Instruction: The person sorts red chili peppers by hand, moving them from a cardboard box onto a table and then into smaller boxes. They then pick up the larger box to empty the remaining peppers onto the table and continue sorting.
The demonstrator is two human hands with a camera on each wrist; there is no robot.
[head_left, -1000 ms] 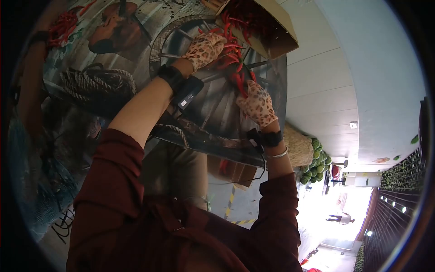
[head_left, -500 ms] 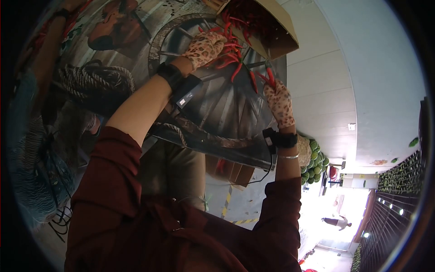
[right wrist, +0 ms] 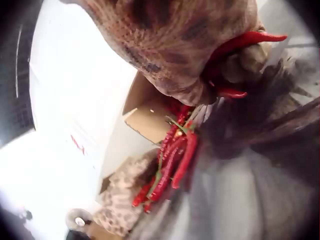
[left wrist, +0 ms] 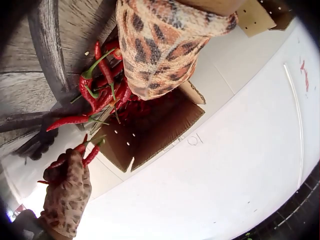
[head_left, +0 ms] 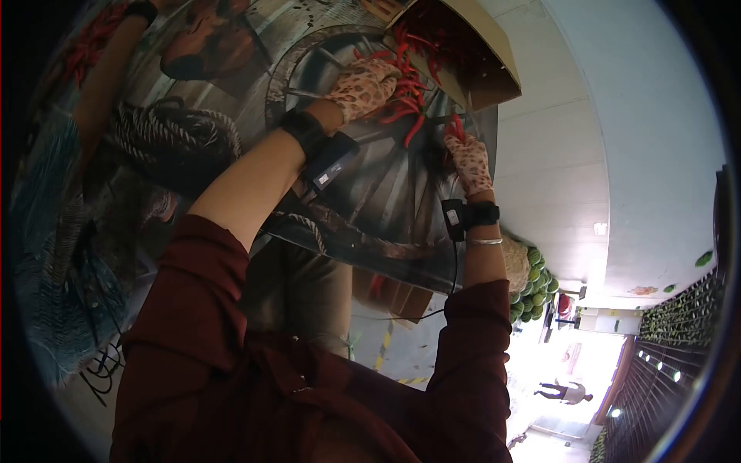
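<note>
My left hand (head_left: 363,89), in a spotted glove, rests at the pile of red chili peppers (head_left: 407,104) on the printed tabletop; its fingertips are hidden. In the left wrist view the back of that hand (left wrist: 157,50) lies against the peppers (left wrist: 102,82). To the right, beside the table's edge, my right hand (head_left: 471,163) curls round a few red peppers (head_left: 456,127), their ends poking out. The right wrist view shows red peppers (right wrist: 240,42) inside the bent fingers of this hand (right wrist: 175,45).
An open cardboard box (head_left: 494,89) with more red peppers lies past the pile. Another person's arm (head_left: 108,85) reaches over red peppers (head_left: 93,42) at the left. A second cardboard box (head_left: 409,299) stands below the table edge. Watermelons (head_left: 532,289) are piled at the right.
My right hand has moved right, away from the pile, with peppers in it. A pepper that lay apart near it no longer shows there. My left hand has stayed at the pile.
</note>
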